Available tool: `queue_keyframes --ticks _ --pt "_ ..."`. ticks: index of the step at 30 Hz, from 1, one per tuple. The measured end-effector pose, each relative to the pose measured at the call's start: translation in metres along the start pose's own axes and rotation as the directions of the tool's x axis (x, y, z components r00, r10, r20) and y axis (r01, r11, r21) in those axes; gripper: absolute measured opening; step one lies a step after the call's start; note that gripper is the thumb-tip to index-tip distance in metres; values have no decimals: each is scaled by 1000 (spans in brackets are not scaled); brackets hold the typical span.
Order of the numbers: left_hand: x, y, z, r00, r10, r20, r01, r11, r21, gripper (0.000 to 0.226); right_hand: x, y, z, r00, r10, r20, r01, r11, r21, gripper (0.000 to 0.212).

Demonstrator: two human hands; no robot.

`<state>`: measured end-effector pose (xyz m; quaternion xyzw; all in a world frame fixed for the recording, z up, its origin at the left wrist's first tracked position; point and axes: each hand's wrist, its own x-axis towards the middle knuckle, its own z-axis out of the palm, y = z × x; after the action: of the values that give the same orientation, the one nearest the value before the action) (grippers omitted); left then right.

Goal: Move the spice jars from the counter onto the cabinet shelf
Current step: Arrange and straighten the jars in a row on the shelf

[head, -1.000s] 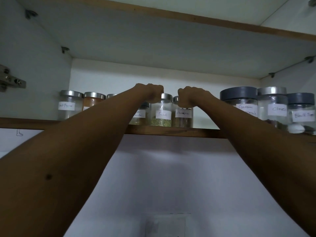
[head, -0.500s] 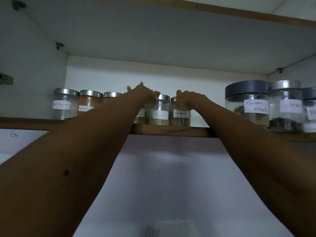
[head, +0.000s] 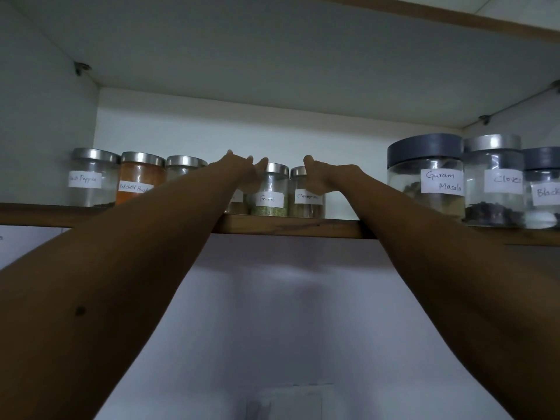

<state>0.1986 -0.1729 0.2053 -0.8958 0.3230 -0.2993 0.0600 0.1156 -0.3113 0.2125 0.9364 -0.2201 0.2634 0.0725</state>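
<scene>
Small glass spice jars with steel lids stand in a row on the wooden cabinet shelf (head: 288, 228). The jar labelled Fennel (head: 269, 201) and the jar labelled Cinnamon (head: 306, 204) stand side by side at the middle. My left hand (head: 242, 172) is at the Fennel jar's left, with its fingers spread and nothing in it. It hides most of another small jar (head: 236, 206). My right hand (head: 324, 178) lies over the top right of the Cinnamon jar with the thumb raised; its fingers are hidden.
At the left stand a Black Pepper jar (head: 91, 180), a Red Chilli Powder jar (head: 139, 183) and another steel-lidded jar (head: 185, 165). At the right are bigger jars: Garam Masala (head: 430, 183), Cloves (head: 494, 183) and one cut off by the frame (head: 542, 189). Another shelf board lies close above.
My left hand has opened and come off the Fennel jar's lid, with its fingers now spread. My right thumb has lifted from the Cinnamon lid. The camera has tilted and moved closer.
</scene>
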Motion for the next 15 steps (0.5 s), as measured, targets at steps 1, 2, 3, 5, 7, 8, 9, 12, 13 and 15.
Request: queue_keyframes --ticks 1,2,3,5,7,8,9,12,13,15 --pt "1 0 3 1000 7 -9 -8 1000 -23 72 -1 1 3 1000 6 -19 -6 1000 -5 41" --pt "2 0 6 1000 15 -20 -16 999 -51 73 0 2 5 999 6 -49 -8 1000 -27 41" --pt "3 1 9 999 23 -46 -27 996 -88 75 0 2 6 996 -4 -84 -1 998 -57 44" --pt "4 2 13 991 35 -128 -54 986 -155 76 -1 3 6 991 -33 -129 19 994 -108 58" --pt "2 2 13 974 47 -222 -79 987 -137 72 -9 0 -1 976 -69 -207 39 989 -143 62" --pt "-2 0 10 961 70 -266 -100 990 -101 67 -15 -1 -5 962 -94 -256 55 987 -153 52" --pt "-7 -3 6 946 94 -310 -120 991 -67 60 -22 -4 -8 944 -104 -313 53 984 -169 32" --pt "-24 -18 -6 890 141 -434 -183 981 -58 43 -44 -15 -16 886 -177 -428 35 946 -321 30" --pt "-31 -24 -10 877 156 -455 -209 975 -70 39 -51 -18 -20 877 -208 -432 42 931 -363 35" --pt "-46 -33 -19 858 173 -483 -249 963 -98 33 -66 -25 -30 863 -259 -433 48 897 -440 31"
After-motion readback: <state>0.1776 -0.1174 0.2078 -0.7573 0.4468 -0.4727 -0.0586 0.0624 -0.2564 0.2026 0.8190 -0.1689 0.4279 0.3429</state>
